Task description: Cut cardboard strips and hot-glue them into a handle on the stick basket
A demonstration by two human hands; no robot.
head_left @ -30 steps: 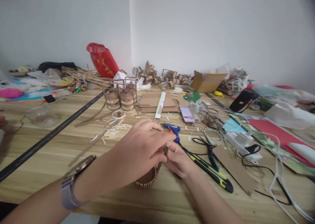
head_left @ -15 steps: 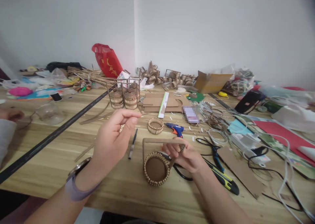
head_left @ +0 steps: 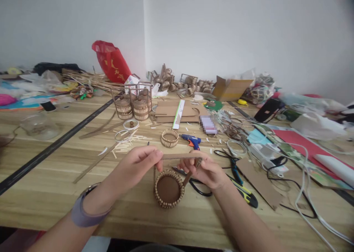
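A small round basket (head_left: 168, 190), with a wall of short sticks and a brown cardboard bottom, is tilted so that its inside faces me. A brown cardboard strip handle (head_left: 177, 156) rises from its sides and runs flat across the top. My left hand (head_left: 138, 165) pinches the handle's left corner between thumb and fingers. My right hand (head_left: 208, 171) is closed around its right corner, where the strip bends down. Just beyond my hands lie a stick ring (head_left: 169, 138) and a blue glue gun (head_left: 193, 140).
Finished lidded baskets (head_left: 141, 109) with handles stand behind my left hand. Loose sticks (head_left: 125, 145) and cardboard sheets (head_left: 166, 110) lie around. To the right are a yellow-black utility knife (head_left: 249, 196), pliers (head_left: 235, 169) and white cables (head_left: 305, 171). A glass jar (head_left: 41, 126) stands at left.
My left hand has come down from above the basket and taken hold of the handle's left corner. My right hand keeps its grip. The view has shifted slightly to the right.
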